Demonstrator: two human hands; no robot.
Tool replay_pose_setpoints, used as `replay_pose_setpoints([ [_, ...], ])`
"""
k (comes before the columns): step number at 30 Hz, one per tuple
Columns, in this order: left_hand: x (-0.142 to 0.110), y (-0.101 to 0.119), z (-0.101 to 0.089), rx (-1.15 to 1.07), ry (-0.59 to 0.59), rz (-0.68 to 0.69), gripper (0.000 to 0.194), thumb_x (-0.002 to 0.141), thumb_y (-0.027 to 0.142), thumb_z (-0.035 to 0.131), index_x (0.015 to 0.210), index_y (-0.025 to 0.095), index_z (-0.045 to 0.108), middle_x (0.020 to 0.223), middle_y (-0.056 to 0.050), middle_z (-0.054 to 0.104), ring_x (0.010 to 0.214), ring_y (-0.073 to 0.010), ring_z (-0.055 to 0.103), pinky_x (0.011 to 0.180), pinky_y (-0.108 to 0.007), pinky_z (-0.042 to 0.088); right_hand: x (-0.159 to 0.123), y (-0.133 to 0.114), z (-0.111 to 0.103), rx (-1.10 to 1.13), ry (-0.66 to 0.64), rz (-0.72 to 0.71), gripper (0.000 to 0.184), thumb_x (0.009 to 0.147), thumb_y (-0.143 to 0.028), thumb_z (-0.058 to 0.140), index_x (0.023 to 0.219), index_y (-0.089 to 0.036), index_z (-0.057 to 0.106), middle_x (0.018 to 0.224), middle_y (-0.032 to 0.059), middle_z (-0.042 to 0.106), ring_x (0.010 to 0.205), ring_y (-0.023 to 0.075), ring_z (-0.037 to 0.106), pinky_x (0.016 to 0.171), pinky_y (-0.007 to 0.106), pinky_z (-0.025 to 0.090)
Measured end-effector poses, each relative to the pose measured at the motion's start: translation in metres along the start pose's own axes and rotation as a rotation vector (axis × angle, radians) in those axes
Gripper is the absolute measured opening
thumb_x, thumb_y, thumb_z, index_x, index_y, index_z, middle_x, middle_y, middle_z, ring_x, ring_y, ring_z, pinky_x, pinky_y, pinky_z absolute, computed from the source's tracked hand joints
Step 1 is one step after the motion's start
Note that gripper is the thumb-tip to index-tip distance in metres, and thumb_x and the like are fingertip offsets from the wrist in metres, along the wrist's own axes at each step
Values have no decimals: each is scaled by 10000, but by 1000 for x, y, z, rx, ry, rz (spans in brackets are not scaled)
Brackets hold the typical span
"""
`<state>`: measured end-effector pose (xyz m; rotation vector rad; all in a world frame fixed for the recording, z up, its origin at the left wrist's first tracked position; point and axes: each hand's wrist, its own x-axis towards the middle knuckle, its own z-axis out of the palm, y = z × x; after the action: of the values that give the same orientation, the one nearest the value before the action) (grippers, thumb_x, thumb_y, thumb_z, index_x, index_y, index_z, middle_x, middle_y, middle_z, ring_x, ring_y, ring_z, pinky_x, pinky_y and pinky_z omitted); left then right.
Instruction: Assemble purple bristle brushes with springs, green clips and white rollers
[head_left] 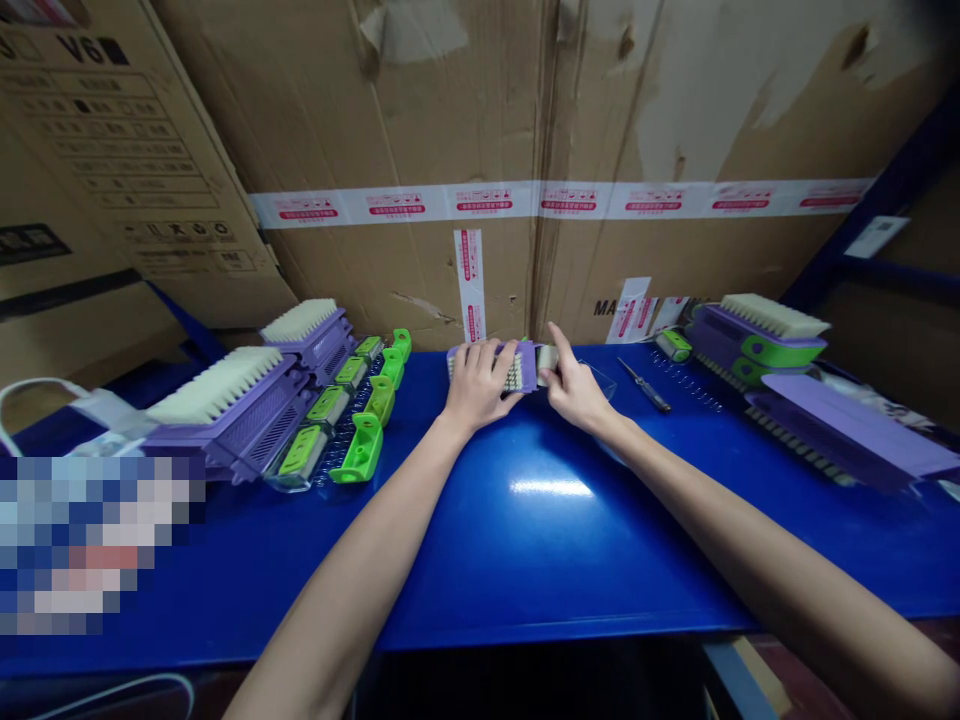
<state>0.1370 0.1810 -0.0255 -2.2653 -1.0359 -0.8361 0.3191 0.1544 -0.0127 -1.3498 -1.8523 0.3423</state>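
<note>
In the middle of the table's far side lies a purple brush piece (528, 366) with rows of pale bristles facing up. My left hand (476, 385) lies over it, fingers curled around its body and holding it down. At its right end, my right hand (576, 390) pinches a small pale-grey part (548, 358) between thumb and fingers, index finger pointing away. That part sits against the brush's end; whether it is inside cannot be made out. A thin clear plastic piece (600, 380) lies partly hidden behind my right hand.
Purple brushes (225, 390) are stacked at left, beside green-labelled blocks (304, 450), springs and green end caps (360, 450). Right of my hands lie a screwdriver (645, 385), loose springs (690, 380) and more purple brush parts (757, 325). Cardboard (420, 270) stands behind the blue table (465, 580).
</note>
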Motion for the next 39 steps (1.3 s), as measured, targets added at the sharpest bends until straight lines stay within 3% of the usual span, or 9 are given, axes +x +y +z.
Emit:
replay_pose_setpoints([
  [7, 1, 0, 1, -42, 42, -37, 673, 816, 531, 531, 1322, 93, 466, 1232, -209, 545, 1103, -335, 493, 934, -464, 351, 2, 2, 0, -4, 40, -10, 708, 808, -261, 447, 1477, -118, 266, 846, 87, 673, 721, 234, 624, 808, 410, 495],
  [13, 4, 1, 0, -76, 42, -71, 684, 794, 541, 556, 1316, 107, 477, 1225, -193, 553, 1098, -328, 500, 932, -453, 357, 4, 1, -5, -78, 13, -42, 689, 829, -268, 425, 1478, -102, 265, 868, 110, 684, 739, 248, 638, 782, 405, 505],
  [17, 4, -2, 0, -65, 4, -12, 678, 804, 529, 553, 1338, 122, 462, 1236, -196, 551, 1107, -333, 503, 934, -464, 355, 1, 1, -3, -70, -9, -26, 680, 831, -259, 437, 1477, -119, 276, 892, 113, 696, 781, 259, 653, 811, 413, 504],
  [20, 2, -3, 1, -23, -4, 26, 670, 821, 507, 543, 1353, 111, 445, 1251, -215, 540, 1112, -343, 503, 939, -482, 349, -3, 2, 3, 55, -15, 5, 661, 859, -272, 422, 1489, -169, 248, 956, 96, 695, 784, 236, 656, 846, 429, 503],
  [23, 0, -4, 1, 8, 5, 6, 665, 805, 450, 584, 1357, 111, 433, 1266, -220, 529, 1125, -348, 499, 953, -494, 345, -5, 0, 8, 308, 13, 111, 645, 906, -402, 409, 1491, -204, 223, 998, 82, 682, 724, 198, 653, 792, 402, 534],
  [26, -1, -5, 1, 14, 17, -17, 621, 786, 356, 616, 1344, 144, 445, 1277, -206, 524, 1171, -344, 478, 1009, -518, 308, -2, -5, 8, 642, 12, 294, 585, 935, -523, 308, 1401, -176, 376, 1011, 113, 675, 715, 187, 658, 669, 345, 558],
  [29, -1, -5, 1, 19, 18, 8, 527, 800, 277, 587, 1311, 211, 477, 1289, -167, 528, 1214, -322, 459, 1055, -536, 261, 2, -11, 4, 872, -57, 450, 535, 946, -528, 266, 1226, -152, 524, 959, 131, 686, 736, 194, 665, 637, 328, 562],
  [35, -2, -4, 2, 31, 50, 14, 430, 839, 215, 518, 1267, 258, 508, 1281, -142, 543, 1225, -296, 457, 1061, -542, 260, 2, -14, -6, 1048, -232, 597, 443, 917, -535, 363, 1123, -183, 535, 879, 114, 691, 778, 223, 689, 747, 408, 559],
  [39, -3, -4, 4, 49, 82, 4, 411, 844, 256, 527, 1254, 224, 515, 1254, -155, 552, 1189, -296, 482, 1055, -526, 274, 2, -16, -7, 1083, -198, 603, 364, 900, -463, 449, 1099, -170, 532, 812, 111, 688, 748, 228, 694, 776, 418, 552],
])
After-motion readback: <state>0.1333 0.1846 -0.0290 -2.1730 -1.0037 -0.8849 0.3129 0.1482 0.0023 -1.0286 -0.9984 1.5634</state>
